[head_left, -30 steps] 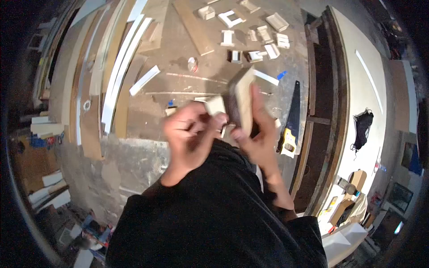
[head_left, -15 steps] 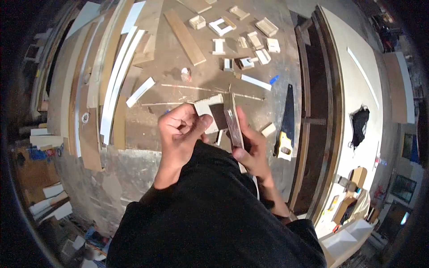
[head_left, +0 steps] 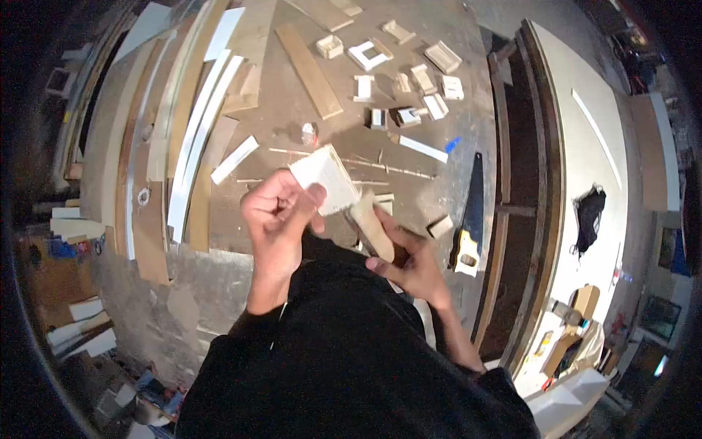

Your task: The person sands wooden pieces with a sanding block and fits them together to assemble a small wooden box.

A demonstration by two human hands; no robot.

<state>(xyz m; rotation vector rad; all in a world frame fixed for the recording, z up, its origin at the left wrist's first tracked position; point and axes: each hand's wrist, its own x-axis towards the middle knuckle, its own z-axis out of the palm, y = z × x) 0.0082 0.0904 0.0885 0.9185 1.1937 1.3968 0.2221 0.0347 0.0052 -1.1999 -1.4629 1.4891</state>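
Note:
My left hand pinches a small, pale square piece of wood between thumb and fingers, its flat face turned up. My right hand grips a pale, narrow block of wood, slightly blurred, with the thumb on the near side and the fingers along the far side. The block's upper end is close to the lower right corner of the square piece; whether they touch I cannot tell. Both pieces are above the worktable's near edge, in front of my black clothing. A small wood offcut lies right of my right hand.
Several small wooden boxes and frames lie at the back of the worktable. A handsaw rests at the right. Long boards are stacked on the left. A plank, a white strip and a small bottle lie farther back.
The square piece in my left hand has turned, its dark opening giving way to a plain flat face. The block in my right hand has tilted and come lower.

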